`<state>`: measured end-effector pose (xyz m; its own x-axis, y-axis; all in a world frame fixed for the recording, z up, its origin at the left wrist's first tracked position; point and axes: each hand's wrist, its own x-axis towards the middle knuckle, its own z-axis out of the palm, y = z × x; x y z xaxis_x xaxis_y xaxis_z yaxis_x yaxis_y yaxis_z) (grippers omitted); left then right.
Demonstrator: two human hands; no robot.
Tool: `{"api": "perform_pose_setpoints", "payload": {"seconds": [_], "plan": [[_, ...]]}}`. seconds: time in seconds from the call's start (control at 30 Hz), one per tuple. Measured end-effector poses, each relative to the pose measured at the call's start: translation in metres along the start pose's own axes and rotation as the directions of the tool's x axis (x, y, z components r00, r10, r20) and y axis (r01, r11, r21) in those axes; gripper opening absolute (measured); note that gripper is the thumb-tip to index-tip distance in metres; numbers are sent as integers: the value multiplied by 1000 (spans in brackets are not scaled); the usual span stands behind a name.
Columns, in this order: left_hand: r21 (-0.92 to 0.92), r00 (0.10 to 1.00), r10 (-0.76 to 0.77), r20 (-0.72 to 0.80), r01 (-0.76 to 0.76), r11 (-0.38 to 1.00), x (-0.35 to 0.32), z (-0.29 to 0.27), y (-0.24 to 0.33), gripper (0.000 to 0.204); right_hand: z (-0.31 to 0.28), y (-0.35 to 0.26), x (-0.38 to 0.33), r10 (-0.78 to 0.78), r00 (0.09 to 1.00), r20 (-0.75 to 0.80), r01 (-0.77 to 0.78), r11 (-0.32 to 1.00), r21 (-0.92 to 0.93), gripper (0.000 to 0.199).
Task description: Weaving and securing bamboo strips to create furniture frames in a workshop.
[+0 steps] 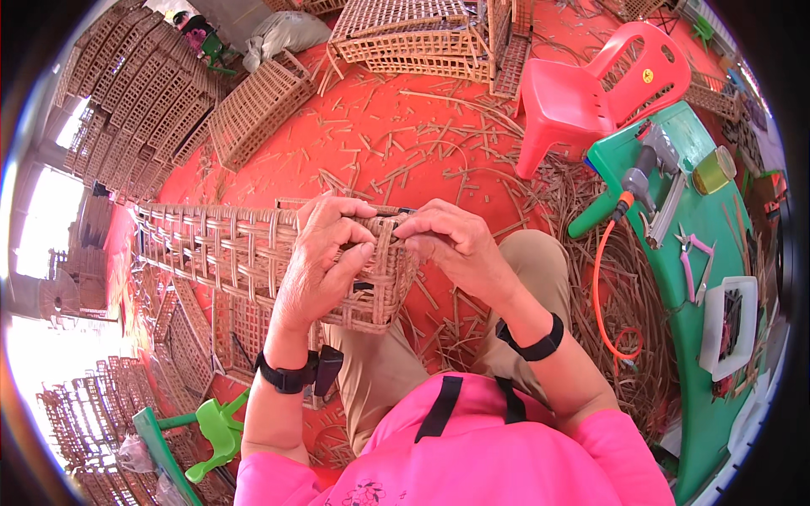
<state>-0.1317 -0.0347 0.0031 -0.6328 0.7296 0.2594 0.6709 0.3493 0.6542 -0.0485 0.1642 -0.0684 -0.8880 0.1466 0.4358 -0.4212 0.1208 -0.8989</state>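
A long woven rattan basket (221, 240) lies across my lap, stretching away to the left. Its open-weave end sits between my knees. My left hand (325, 253) is on top of the basket near that end, fingers curled against the rim and weave. At the end's upper corner, my right hand (456, 244) pinches with thumb and forefinger. Whether a loose strip or just the rim is in that pinch cannot be made out. Small dark bits show on the rim and lower on the end panel.
At right, a green table (688, 223) bears a nail gun (645, 169) with an orange hose (597, 291), pink-handled cutters (697, 261), a jar (714, 170) and a white tray (715, 350). A red chair (569, 97) stands beyond. Stacked baskets (139, 88) and cane scraps (405, 160) surround me.
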Motion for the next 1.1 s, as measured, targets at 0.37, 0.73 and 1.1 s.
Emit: {"api": "perform_pose_setpoints", "payload": {"seconds": [0.37, 0.73, 1.1], "plan": [[-14, 991, -30, 132, 32, 999, 3, -14, 4, 12, 3, -13, 0, -119, 992, 34, 124, 963, -239, 13], [-107, 998, -56, -19, 54, 993, 9, -2, 0, 20, 9, -5, -8, 135, 987, -82, -137, 990, -22, 37], [-417, 978, -115, -174, 32, 908, 13, -8, -3, 11, 3, 8, 1, -72, 994, 86, 85, 984, -159, 47]]}}
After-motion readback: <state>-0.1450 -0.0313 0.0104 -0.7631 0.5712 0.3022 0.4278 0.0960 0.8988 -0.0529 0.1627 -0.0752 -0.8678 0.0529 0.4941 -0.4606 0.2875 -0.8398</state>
